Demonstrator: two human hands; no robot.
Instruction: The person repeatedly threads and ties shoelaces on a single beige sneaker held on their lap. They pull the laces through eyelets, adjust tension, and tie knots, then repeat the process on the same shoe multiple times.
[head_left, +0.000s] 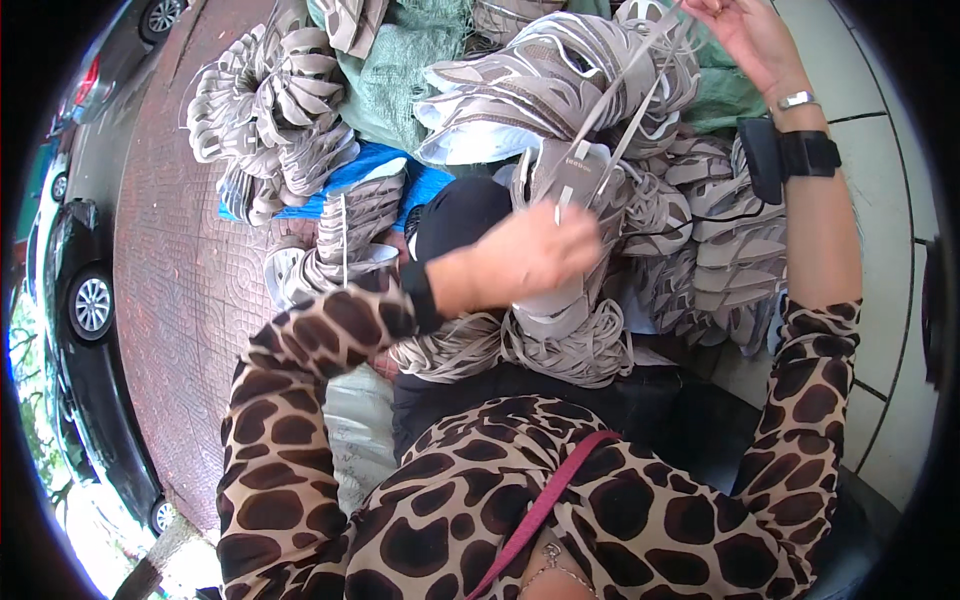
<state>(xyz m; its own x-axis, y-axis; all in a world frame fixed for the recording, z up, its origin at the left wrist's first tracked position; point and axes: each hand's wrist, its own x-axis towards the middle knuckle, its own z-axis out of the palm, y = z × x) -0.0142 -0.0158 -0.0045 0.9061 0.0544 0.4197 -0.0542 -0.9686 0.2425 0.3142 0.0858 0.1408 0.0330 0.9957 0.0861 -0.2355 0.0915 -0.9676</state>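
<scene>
A grey-beige shoe upper point(573, 180) lies in front of me with its tongue facing up. My right hand point(742, 38) is raised at the top right, fingers pinched on a pale shoelace point(622, 88) that stretches tight from the upper. Over the middle of that same upper is my left hand point(548, 252), closed and slightly blurred; a short pale strip shows by its fingers, but what they grip is hidden. Bundles of loose laces point(568, 345) hang at the near end of the uppers, close to my lap.
Stacked shoe uppers point(545, 80) lie beyond my hands, with another fanned bundle point(265, 95) at the far left. Green woven sacking point(405, 75) and a blue sheet point(420, 180) lie among them. Red paving point(185, 290) and parked cars point(95, 300) are left; pale tiles point(880, 200) are right.
</scene>
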